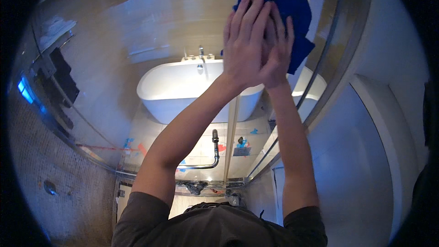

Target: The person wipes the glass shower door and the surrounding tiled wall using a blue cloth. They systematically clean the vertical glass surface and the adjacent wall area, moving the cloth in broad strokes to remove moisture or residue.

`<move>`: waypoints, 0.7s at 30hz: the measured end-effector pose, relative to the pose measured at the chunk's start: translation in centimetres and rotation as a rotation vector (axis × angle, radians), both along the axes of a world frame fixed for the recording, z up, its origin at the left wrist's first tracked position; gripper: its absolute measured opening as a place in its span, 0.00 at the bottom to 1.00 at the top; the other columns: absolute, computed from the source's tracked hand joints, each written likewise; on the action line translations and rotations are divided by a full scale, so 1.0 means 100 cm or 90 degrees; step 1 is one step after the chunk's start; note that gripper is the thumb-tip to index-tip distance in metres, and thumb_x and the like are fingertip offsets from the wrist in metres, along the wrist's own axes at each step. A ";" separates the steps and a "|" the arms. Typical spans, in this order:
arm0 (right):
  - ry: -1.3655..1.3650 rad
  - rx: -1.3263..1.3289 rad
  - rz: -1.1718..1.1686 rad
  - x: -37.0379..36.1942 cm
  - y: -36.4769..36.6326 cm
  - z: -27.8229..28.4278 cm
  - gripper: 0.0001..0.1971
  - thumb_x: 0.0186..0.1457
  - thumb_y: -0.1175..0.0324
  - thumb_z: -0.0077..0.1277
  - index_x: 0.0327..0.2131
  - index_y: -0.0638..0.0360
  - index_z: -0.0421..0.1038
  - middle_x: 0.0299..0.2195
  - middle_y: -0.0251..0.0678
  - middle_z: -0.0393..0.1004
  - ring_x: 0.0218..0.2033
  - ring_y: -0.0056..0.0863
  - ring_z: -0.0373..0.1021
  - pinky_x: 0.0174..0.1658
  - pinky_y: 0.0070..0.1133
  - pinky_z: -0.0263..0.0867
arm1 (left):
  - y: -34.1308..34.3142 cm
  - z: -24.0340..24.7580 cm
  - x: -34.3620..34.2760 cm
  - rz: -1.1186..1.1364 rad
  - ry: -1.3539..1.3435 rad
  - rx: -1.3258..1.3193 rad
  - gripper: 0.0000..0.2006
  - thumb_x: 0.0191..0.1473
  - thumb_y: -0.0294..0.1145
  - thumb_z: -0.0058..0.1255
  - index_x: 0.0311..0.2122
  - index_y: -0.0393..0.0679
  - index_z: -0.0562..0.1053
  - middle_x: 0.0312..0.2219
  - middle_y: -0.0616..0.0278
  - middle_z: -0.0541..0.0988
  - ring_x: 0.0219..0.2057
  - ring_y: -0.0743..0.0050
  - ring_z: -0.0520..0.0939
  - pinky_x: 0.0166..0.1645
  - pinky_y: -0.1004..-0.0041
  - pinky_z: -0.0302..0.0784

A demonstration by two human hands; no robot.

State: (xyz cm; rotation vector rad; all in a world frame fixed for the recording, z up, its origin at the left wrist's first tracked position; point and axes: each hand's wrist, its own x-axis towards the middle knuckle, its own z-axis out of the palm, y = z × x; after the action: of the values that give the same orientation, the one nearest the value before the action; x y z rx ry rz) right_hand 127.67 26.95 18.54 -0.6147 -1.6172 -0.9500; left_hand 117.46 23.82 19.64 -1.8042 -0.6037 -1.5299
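Both of my arms reach up to a dark blue cloth (299,16), held up against what looks like a clear glass panel. My left hand (244,48) presses on it with fingers stretched upward and close together. Partly behind that hand, my right hand (279,57) also holds the cloth, its fingers extended over the fabric. The hands overlap at the fingers and touch near the wrists. Most of the cloth shows to the right of the fingers, with folded corners hanging down. A small blue edge shows left of my left hand.
Beyond the glass stands a white freestanding bathtub (169,82) with a chrome tap (201,52). A metal pipe-shaped handle (216,148) and a vertical glass edge (231,142) are below my hands. Metal rails (336,32) run along the right. Coloured scraps (242,144) lie on the floor.
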 end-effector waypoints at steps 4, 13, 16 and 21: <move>0.037 -0.100 -0.021 0.000 -0.011 -0.048 0.24 0.58 0.54 0.39 0.57 0.45 0.60 0.61 0.32 0.55 0.65 0.32 0.46 0.65 0.41 0.40 | -0.004 -0.048 0.004 0.021 0.021 -0.060 0.34 0.51 0.48 0.40 0.59 0.36 0.59 0.61 0.46 0.55 0.63 0.47 0.53 0.64 0.53 0.43; 0.075 -0.016 -0.006 0.020 0.007 -0.015 0.29 0.59 0.50 0.38 0.60 0.52 0.55 0.62 0.34 0.53 0.66 0.34 0.43 0.65 0.44 0.37 | 0.000 0.001 0.022 0.040 0.086 -0.030 0.34 0.47 0.46 0.45 0.59 0.40 0.60 0.61 0.54 0.59 0.63 0.54 0.56 0.65 0.55 0.45; 0.080 -0.001 0.052 0.031 0.012 0.000 0.30 0.59 0.51 0.40 0.61 0.54 0.53 0.63 0.38 0.51 0.66 0.34 0.43 0.65 0.44 0.37 | 0.002 0.018 0.032 0.053 0.083 0.009 0.34 0.47 0.45 0.46 0.59 0.44 0.60 0.60 0.55 0.60 0.63 0.54 0.56 0.65 0.56 0.46; 0.134 -0.056 -0.020 0.038 0.019 -0.057 0.32 0.58 0.50 0.40 0.62 0.54 0.51 0.63 0.43 0.50 0.65 0.37 0.44 0.65 0.44 0.37 | -0.003 -0.032 0.047 -0.003 0.134 -0.084 0.31 0.46 0.42 0.46 0.56 0.40 0.65 0.58 0.54 0.62 0.62 0.55 0.58 0.65 0.57 0.47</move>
State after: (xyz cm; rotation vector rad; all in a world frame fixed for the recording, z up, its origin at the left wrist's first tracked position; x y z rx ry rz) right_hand 131.42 28.82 12.80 -0.7765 -1.4708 -0.8122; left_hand 122.20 23.50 16.43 -2.0360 -0.6095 -1.3065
